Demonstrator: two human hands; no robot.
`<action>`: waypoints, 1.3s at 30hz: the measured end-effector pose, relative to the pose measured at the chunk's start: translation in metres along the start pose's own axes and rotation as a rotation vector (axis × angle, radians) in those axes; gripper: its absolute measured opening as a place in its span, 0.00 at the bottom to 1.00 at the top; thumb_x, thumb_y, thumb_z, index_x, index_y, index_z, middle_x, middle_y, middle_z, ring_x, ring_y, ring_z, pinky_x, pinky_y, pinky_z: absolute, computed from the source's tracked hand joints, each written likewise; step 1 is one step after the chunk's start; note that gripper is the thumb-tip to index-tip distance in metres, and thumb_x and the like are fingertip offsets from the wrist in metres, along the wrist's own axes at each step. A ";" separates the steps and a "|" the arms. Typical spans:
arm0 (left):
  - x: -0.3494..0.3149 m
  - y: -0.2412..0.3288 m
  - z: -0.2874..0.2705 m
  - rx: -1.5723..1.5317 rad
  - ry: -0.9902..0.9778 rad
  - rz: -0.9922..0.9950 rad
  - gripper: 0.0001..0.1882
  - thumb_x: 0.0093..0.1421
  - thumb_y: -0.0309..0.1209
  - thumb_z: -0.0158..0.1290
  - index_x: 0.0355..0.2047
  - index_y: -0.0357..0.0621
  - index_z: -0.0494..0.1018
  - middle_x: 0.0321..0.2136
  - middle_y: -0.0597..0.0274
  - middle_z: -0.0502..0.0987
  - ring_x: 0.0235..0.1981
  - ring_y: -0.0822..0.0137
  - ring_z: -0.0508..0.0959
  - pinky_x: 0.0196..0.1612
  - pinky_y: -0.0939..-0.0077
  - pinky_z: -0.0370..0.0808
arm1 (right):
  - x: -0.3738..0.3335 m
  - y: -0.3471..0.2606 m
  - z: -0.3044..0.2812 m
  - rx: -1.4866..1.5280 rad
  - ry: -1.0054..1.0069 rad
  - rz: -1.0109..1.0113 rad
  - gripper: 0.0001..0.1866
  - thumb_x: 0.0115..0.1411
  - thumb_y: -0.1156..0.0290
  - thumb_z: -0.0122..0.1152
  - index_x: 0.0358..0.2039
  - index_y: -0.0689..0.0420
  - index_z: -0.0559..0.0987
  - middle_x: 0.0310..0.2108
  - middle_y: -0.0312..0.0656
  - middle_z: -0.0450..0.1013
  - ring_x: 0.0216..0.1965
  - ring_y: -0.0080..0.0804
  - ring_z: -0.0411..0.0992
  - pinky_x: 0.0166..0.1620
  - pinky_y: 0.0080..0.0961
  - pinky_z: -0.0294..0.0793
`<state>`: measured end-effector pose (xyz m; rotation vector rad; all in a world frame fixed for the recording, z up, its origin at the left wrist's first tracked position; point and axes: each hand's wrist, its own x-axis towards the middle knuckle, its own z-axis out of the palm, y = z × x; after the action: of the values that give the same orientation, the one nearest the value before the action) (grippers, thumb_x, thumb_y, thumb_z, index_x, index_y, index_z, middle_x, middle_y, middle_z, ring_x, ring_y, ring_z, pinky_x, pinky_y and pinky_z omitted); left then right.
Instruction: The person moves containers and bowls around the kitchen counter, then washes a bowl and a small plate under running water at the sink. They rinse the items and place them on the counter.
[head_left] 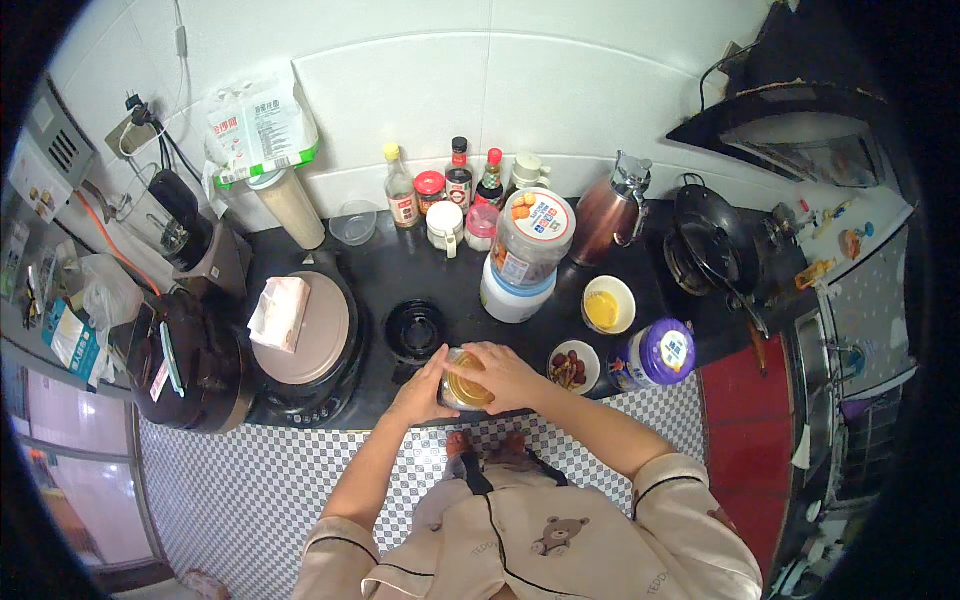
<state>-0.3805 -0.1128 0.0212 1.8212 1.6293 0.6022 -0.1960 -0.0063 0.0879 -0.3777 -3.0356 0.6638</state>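
Note:
Close to the front edge of the black counter, both my hands are on a jar with a gold lid. My left hand wraps around its left side. Over the lid and its right side lie the fingers of my right hand. The jar's contents are mostly hidden. Just behind my left hand stands a round black appliance base. To the right of my right hand are a white bowl of dark red dates and a white bowl with yellow contents.
A purple-lidded can stands at right, near a wok and a copper-coloured thermos. A clear jar sits on a white-blue container. Sauce bottles line the wall. Left are a round cooker bearing a tissue pack and a black rice cooker.

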 end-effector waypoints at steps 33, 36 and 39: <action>0.011 0.005 -0.001 -0.127 -0.121 -0.182 0.66 0.29 0.39 0.69 0.61 0.42 0.36 0.61 0.51 0.48 0.51 0.55 0.68 0.53 0.70 0.65 | 0.022 -0.014 -0.020 -0.240 -0.295 0.430 0.49 0.36 0.54 0.68 0.59 0.36 0.54 0.57 0.59 0.51 0.53 0.54 0.60 0.40 0.42 0.71; 0.012 -0.008 0.010 -0.021 -0.076 -0.096 0.66 0.28 0.40 0.69 0.61 0.42 0.36 0.61 0.51 0.49 0.54 0.55 0.64 0.55 0.70 0.64 | 0.010 -0.003 -0.001 -0.345 -0.231 0.092 0.54 0.31 0.58 0.72 0.60 0.37 0.53 0.56 0.58 0.52 0.51 0.55 0.60 0.41 0.40 0.70; 0.012 -0.004 0.010 -0.184 -0.100 -0.148 0.66 0.28 0.40 0.69 0.61 0.41 0.37 0.61 0.51 0.48 0.57 0.55 0.60 0.56 0.70 0.62 | 0.010 0.000 0.012 -0.153 -0.130 0.171 0.50 0.33 0.57 0.69 0.59 0.39 0.55 0.51 0.57 0.56 0.44 0.55 0.63 0.39 0.43 0.71</action>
<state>-0.3753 -0.1021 0.0107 1.5590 1.5709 0.5660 -0.2063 -0.0093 0.0765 -0.6274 -3.2151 0.4802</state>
